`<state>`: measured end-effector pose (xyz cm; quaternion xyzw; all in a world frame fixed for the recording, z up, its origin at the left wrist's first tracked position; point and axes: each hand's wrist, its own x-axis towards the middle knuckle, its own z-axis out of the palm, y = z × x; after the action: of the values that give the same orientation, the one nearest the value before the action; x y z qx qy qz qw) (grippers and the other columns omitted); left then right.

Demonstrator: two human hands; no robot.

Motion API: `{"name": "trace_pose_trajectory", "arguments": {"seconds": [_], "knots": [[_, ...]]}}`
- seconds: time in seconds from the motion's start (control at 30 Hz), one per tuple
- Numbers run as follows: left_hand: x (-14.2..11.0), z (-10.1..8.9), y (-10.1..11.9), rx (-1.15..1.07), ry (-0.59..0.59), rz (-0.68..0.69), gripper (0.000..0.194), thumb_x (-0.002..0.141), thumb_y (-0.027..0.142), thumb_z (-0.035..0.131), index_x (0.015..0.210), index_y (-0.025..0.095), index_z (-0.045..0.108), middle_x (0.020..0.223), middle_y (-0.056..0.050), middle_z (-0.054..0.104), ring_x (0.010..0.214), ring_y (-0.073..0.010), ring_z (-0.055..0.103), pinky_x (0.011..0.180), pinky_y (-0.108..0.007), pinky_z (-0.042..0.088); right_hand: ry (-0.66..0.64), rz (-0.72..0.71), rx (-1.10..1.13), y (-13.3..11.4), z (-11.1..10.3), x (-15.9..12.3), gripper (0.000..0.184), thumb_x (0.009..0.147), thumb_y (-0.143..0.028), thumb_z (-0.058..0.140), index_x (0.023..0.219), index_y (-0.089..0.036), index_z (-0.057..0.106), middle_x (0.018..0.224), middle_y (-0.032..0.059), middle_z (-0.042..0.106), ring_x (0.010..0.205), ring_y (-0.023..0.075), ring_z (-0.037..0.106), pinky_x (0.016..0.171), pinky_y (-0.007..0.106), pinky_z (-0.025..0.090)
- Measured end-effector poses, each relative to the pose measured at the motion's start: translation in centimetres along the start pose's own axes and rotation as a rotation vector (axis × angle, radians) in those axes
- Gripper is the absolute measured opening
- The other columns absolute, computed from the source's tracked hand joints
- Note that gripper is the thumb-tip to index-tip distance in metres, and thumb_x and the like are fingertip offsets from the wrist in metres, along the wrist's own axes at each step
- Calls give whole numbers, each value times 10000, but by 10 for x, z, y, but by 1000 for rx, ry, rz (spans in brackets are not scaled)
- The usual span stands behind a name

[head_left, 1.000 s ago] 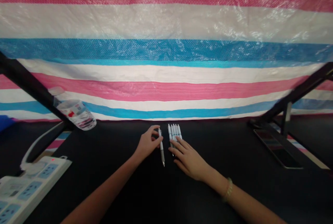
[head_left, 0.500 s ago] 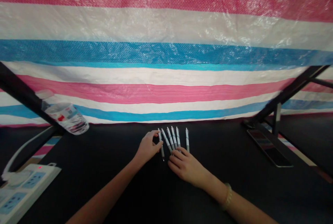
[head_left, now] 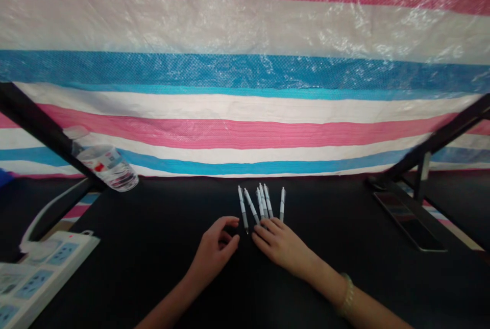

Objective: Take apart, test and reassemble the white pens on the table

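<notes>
Several white click pens with grey grips lie on the black tabletop (head_left: 172,278), tips toward me. The leftmost pen (head_left: 243,207) lies a little apart, just past the fingertips of my left hand (head_left: 214,247). That hand holds nothing; its thumb and curved fingers are apart. My right hand (head_left: 283,245) lies palm down, fingers extended over the lower ends of the middle pens (head_left: 264,201), hiding their tips. Another slanted pen (head_left: 251,205) lies left of this bunch. Off to the right, a single pen (head_left: 282,203) has its lower end near the right hand's knuckles.
A clear plastic bottle (head_left: 115,168) leans by a black bar (head_left: 46,132) at back left. A white power strip (head_left: 57,268) with a plugged-in cable is at left. A phone (head_left: 409,222) lies at right. Striped plastic sheeting (head_left: 245,135) hangs behind the table.
My left hand has let go of the leftmost pen and drawn back toward me. My right hand stays on the middle pens. The view has shifted slightly.
</notes>
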<state>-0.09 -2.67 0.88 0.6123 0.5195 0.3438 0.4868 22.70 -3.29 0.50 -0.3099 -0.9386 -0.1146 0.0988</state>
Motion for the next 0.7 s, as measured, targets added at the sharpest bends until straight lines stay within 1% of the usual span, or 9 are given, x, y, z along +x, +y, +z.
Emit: {"name": "trace_pose_trajectory", "arguments": {"seconds": [0.07, 0.13, 0.3, 0.4, 0.5, 0.6, 0.7], "knots": [[-1, 1, 2, -34, 4, -3, 316, 818, 284, 639, 1123, 203, 649, 1125, -104, 690, 710, -197, 708, 612, -337, 597, -9, -6, 0, -1, -2, -1, 124, 977, -140, 590, 1080, -141, 658, 1124, 101, 711, 974, 254, 635, 869, 407, 518], [-2, 1, 5, -69, 7, -14, 314, 809, 288, 645, 1110, 202, 657, 1112, -101, 696, 703, -195, 706, 614, -334, 598, -8, 1, 3, -2, -5, -3, 97, 976, -141, 592, 1043, -148, 662, 1128, 98, 710, 978, 251, 632, 887, 408, 509], [-3, -1, 10, -122, 11, -66, 309, 800, 297, 652, 1093, 199, 660, 1086, -86, 698, 699, -186, 701, 626, -321, 594, 5, 51, 21, -8, -11, -9, 85, 958, -129, 618, 1019, -148, 673, 1156, 115, 712, 998, 256, 640, 864, 405, 515], [-4, 0, 9, -134, 3, -75, 308, 803, 289, 649, 1096, 196, 657, 1084, -89, 696, 698, -187, 700, 617, -318, 588, 4, 69, 13, -11, -11, -11, 56, 943, -135, 643, 982, -150, 680, 1160, 106, 713, 1000, 262, 645, 889, 418, 513], [-5, 1, 6, -153, -5, -68, 302, 805, 282, 653, 1096, 203, 666, 1094, -90, 700, 701, -186, 699, 612, -313, 586, -27, 79, 23, -15, -14, -10, 47, 936, -146, 660, 977, -157, 681, 1157, 98, 712, 1010, 266, 643, 893, 427, 513], [-6, 2, 4, -167, -8, -52, 292, 811, 280, 657, 1094, 211, 673, 1088, -87, 702, 702, -188, 699, 614, -317, 588, -52, 94, 43, -18, -19, -8, 46, 921, -149, 682, 966, -160, 683, 1151, 90, 710, 1011, 264, 644, 873, 415, 522], [-7, 2, 5, -176, -13, -50, 288, 811, 274, 656, 1093, 213, 672, 1082, -83, 699, 704, -187, 696, 616, -320, 590, -45, 111, 59, -19, -21, -8, 57, 902, -148, 707, 955, -152, 686, 1130, 88, 715, 1002, 264, 649, 864, 401, 530]]}}
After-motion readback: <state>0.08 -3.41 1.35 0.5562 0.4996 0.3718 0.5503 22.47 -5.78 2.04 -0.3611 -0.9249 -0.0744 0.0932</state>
